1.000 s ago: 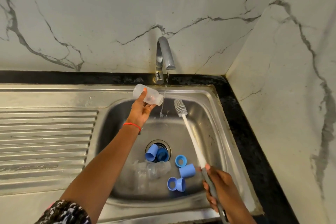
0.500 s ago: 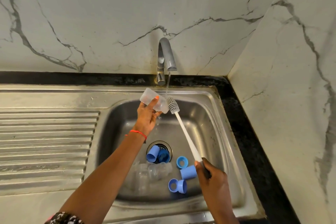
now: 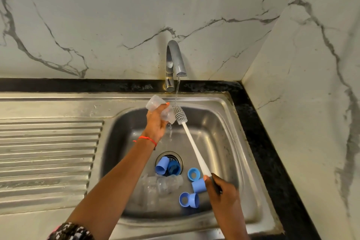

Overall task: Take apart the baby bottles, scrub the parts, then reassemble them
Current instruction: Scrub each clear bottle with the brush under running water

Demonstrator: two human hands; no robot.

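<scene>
My left hand point(image 3: 155, 124) grips a clear baby bottle body point(image 3: 155, 104), tilted with its mouth down to the right, under the thin water stream. My right hand point(image 3: 222, 191) holds the handle of a white bottle brush point(image 3: 194, 148). Its grey bristle head point(image 3: 179, 114) touches the bottle's mouth. On the sink floor lie clear bottle bodies point(image 3: 163, 184) and several blue caps and rings: a cap point(image 3: 162, 164) and a darker piece point(image 3: 174, 167) on the drain, a ring point(image 3: 193, 174), a cap point(image 3: 198, 186) and a ring with a cap point(image 3: 188, 199).
The steel sink basin point(image 3: 224, 142) has a ribbed draining board point(image 3: 48, 158) on its left. A chrome tap point(image 3: 174, 60) runs a thin stream at the back. A black counter strip point(image 3: 268, 161) and marble walls close off the right side and the back.
My right hand swung the brush head leftward to the bottle's mouth. My left hand tilted the bottle mouth-down and shifted it slightly right under the stream.
</scene>
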